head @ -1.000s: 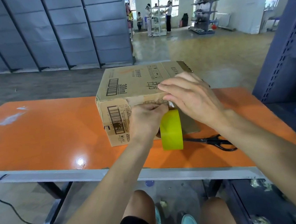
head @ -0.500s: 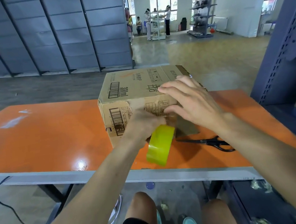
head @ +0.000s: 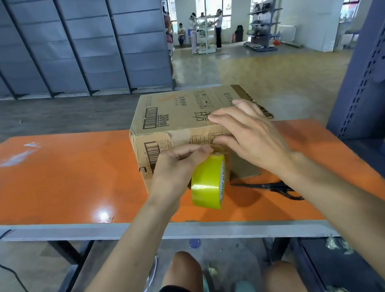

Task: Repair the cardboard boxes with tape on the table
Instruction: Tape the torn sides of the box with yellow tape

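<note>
Brown cardboard box (head: pixel 183 113), only one, stands on the orange desk (head: pixel 59 178) near its front edge. The left hand (head: pixel 177 168) holds one glossy yellow roll of tape (head: pixel 208 184) against the box front, fingers curled around it. The right hand (head: pixel 250 137) presses with straight fingers, probably to fix the tape end. One pair of black scissors (head: pixel 272 188) lies beside.

Box (head: pixel 178 114) top, by the barcode: "300ml"
Other print on the box: too blurred to read
Tape roll (head: pixel 208 183) edge lettering: unreadable

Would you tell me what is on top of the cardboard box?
Only the right hand rests on the cardboard box, fingers flat over its near top edge; what lies beneath the hand is hidden.
</note>
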